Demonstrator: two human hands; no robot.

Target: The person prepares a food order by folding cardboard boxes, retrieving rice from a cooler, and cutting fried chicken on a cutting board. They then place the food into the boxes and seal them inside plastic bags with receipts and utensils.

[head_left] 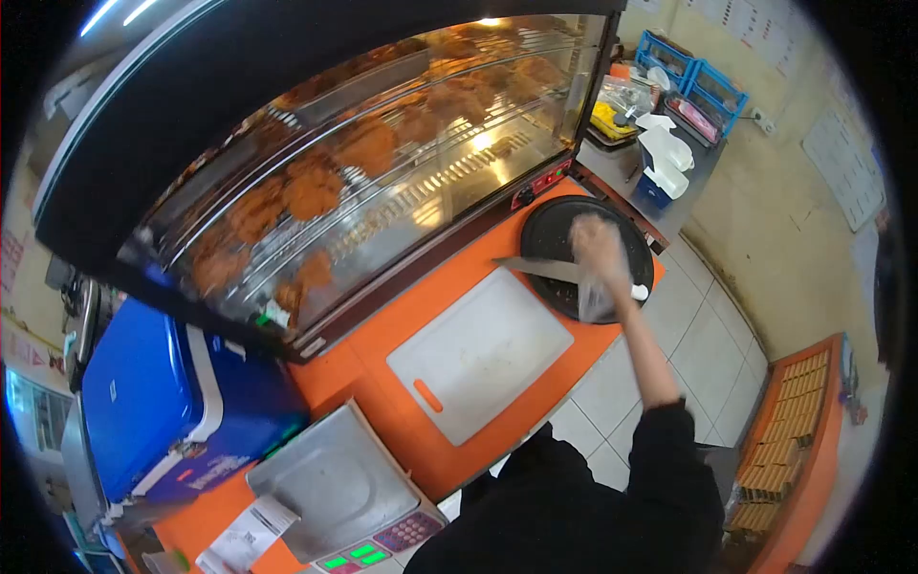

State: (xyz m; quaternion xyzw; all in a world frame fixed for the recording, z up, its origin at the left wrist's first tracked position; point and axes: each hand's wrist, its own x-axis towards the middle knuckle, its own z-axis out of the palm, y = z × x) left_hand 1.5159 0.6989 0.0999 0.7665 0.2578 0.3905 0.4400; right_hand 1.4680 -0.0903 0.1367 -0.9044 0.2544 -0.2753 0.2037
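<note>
My right hand (598,247) reaches over a round black tray (547,218) at the end of the orange counter. Motion smears its fingers, so their closing does not show. Thin see-through plastic (597,298) hangs around the hand and wrist; whether it is a glove or a bag I cannot make out. A knife lies across the tray, its broad blade (535,269) pointing left and its white handle (639,292) near the right rim. Part of the knife is hidden behind the plastic. Nearby is a white cutting board (483,354) with an orange-edged handle hole. My left hand is out of view.
A glass display warmer (382,210) with browned, fried-looking chicken pieces (314,187) fills the back. A scale (335,478), receipt paper (251,536) and blue cooler (143,392) stand at left. Blue baskets (717,96) occupy a side table; a wooden rack (784,440) is at right.
</note>
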